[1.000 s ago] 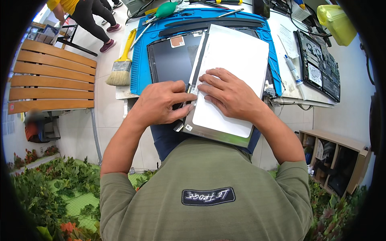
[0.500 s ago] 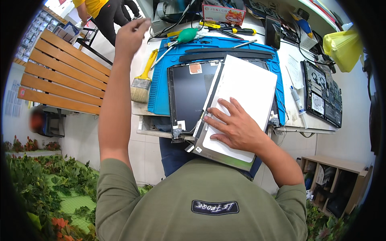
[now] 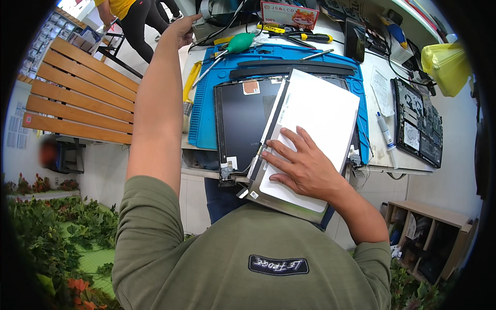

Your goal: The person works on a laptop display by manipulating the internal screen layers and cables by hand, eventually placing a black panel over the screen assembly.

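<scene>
White and crowded, the tabletop (image 3: 408,159) spreads before us, its near edge running just short of the worker's lap. A blue mat (image 3: 201,129) covers its middle, from the near edge back toward the far one. On the mat we see a dark laptop lid (image 3: 240,119), its lower edge at the tabletop's near edge. Across the lid's right half, set at a slant, lies a display panel (image 3: 320,108), white back upward, its bottom end jutting past the near edge toward the worker. Along the tabletop's right edge sits a black laptop base (image 3: 421,121), its circuitry exposed.

The right hand (image 3: 305,165) rests on the panel's white back, fingers spread apart. The left hand (image 3: 181,33), arm outstretched, is by the tabletop's far left corner; we cannot tell whether its fingers are together or apart, or whether they touch anything.

At the far edge we find a red-and-white box (image 3: 289,15), and to its right a dark phone (image 3: 354,41). A yellow-handled brush (image 3: 191,82), partly hidden behind the left forearm, lies by the left edge. A green bulb blower (image 3: 241,43) lies at the mat's far left corner, and a slim tube (image 3: 385,130) between mat and laptop base.
</scene>
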{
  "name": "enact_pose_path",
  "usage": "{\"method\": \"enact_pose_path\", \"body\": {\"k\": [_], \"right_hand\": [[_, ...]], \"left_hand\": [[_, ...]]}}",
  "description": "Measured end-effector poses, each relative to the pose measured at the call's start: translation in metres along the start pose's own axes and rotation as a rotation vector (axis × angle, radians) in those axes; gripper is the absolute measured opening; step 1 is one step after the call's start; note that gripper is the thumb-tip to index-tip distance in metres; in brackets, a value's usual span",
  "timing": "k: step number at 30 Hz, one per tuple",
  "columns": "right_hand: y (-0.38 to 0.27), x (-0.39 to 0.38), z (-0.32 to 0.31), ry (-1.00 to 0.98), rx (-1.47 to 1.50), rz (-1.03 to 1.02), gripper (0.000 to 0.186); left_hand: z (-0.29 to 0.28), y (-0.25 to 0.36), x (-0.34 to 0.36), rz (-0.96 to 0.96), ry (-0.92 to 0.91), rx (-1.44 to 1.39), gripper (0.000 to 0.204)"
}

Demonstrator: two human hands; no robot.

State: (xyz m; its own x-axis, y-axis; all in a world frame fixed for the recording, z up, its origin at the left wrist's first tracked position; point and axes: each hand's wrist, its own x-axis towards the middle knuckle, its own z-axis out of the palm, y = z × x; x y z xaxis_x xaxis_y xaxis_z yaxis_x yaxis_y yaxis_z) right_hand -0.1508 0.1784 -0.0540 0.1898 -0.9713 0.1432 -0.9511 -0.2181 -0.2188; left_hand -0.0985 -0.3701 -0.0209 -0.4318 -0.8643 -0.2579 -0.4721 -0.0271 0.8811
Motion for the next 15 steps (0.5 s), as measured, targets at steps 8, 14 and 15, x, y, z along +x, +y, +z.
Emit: {"method": "enact_pose_path", "body": {"k": [8, 14, 15], "right_hand": [[0.000, -0.001, 0.002, 0.015, 0.025, 0.018, 0.052], [-0.002, 0.000, 0.004, 0.048, 0.008, -0.009, 0.052], [-0.002, 0.000, 0.004, 0.049, 0.014, -0.010, 0.052]], "left_hand": [[0.012, 0.013, -0.036, 0.102, 0.036, -0.358, 0.042], [0.005, -0.015, -0.060, 0.154, 0.089, -0.450, 0.054], [0.005, -0.020, -0.061, 0.130, 0.098, -0.460, 0.058]]}}
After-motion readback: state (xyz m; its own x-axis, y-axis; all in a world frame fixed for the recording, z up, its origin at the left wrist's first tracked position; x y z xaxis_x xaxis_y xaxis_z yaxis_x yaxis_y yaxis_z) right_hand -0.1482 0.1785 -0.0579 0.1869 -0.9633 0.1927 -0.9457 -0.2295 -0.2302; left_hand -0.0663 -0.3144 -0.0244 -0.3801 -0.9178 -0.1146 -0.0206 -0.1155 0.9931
